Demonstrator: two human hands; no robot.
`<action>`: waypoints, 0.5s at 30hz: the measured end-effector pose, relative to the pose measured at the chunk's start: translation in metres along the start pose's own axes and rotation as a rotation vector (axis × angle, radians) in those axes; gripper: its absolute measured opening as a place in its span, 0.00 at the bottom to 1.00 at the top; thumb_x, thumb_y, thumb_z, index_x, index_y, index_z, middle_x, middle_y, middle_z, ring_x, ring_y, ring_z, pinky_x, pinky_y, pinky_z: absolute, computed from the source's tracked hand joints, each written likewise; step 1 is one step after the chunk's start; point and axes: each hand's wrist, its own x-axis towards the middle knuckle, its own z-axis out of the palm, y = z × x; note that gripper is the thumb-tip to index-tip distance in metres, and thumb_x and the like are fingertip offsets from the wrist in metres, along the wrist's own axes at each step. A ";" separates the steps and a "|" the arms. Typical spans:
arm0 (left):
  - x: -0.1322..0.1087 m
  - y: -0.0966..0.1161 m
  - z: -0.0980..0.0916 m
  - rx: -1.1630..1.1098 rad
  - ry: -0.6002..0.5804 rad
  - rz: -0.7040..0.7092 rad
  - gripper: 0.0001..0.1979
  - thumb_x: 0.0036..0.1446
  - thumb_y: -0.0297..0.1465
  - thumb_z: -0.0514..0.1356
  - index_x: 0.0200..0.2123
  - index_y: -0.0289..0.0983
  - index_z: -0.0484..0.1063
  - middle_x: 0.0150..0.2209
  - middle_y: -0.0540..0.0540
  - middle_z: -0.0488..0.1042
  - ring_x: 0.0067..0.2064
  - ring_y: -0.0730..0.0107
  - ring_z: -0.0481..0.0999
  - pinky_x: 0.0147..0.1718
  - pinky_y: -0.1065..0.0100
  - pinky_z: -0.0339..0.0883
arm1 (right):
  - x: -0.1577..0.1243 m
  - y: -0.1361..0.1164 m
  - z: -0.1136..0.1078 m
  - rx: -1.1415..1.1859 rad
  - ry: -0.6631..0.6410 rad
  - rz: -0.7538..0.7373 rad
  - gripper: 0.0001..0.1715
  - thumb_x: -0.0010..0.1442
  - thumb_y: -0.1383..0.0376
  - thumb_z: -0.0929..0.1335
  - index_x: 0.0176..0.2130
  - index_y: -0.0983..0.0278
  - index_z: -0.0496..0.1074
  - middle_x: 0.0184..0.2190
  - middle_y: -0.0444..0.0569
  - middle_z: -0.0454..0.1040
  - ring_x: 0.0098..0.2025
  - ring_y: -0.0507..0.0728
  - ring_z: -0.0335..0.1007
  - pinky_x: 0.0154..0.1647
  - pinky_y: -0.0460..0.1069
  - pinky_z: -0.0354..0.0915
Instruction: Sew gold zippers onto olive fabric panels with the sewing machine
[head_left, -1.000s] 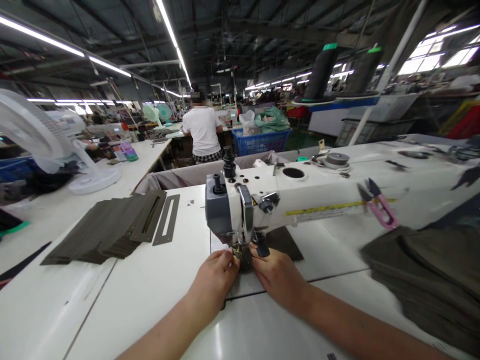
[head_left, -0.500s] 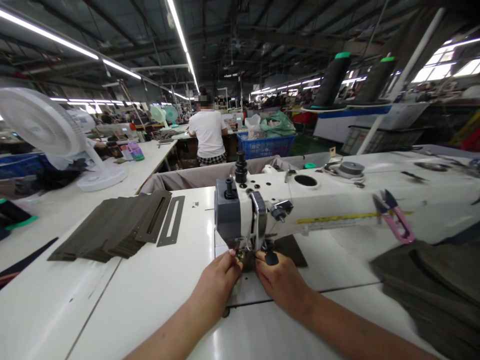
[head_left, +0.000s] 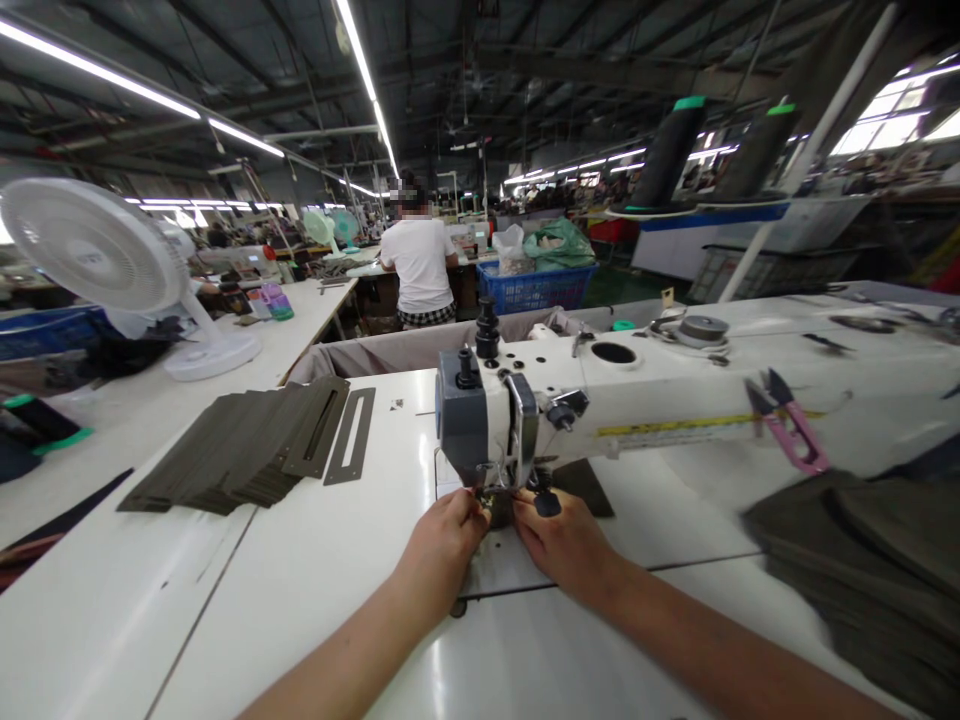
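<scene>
1. A piece of dark cloth point(head_left: 501, 512) lies under the needle end of the sewing machine point(head_left: 517, 410), its near part showing between the two hands.
2. The left hand point(head_left: 446, 535) is just beside the needle, at the cloth's left edge. Its fingers are bunched together; whether they pinch the cloth or only press on it, I cannot tell. A small brass-coloured thing shows at their tips, too small to name.
3. The right hand point(head_left: 566, 540) rests right of the needle, at the cloth's right side. A black part of the machine partly covers its fingers, so I cannot tell if they pinch.
4. Along the front of the machine's arm runs a yellow measuring strip point(head_left: 675, 427); its marks are too small to read.
5. Right of that strip, snips point(head_left: 807, 432) with pink handles stand against the machine's arm.
6. Below the machine's arm, at the right, lies a heap of dark cloth point(head_left: 862, 560).
7. Left of the machine, on the white bench point(head_left: 315, 580), are a fanned stack of dark pieces point(head_left: 240, 440) and, just beside it, one slotted piece point(head_left: 343, 432). Between that piece and the machine, the bench bears a small dark mark point(head_left: 396, 405), unreadable.
8. Beyond the stack, farther left of the machine, stands a white fan point(head_left: 97, 250); the print on its hub is blurred.
9. Behind the machine are a person point(head_left: 420, 265) in a white top and a blue crate point(head_left: 536, 290).
10. Behind the machine's arm rise two dark thread cones point(head_left: 667, 155) with green tops.
</scene>
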 end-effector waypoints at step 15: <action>0.002 -0.004 -0.002 0.039 -0.022 0.027 0.10 0.60 0.25 0.49 0.32 0.33 0.70 0.29 0.44 0.68 0.29 0.68 0.69 0.30 0.67 0.69 | -0.001 0.003 0.004 -0.031 0.001 -0.003 0.12 0.56 0.72 0.60 0.27 0.65 0.70 0.26 0.50 0.73 0.33 0.56 0.71 0.35 0.48 0.65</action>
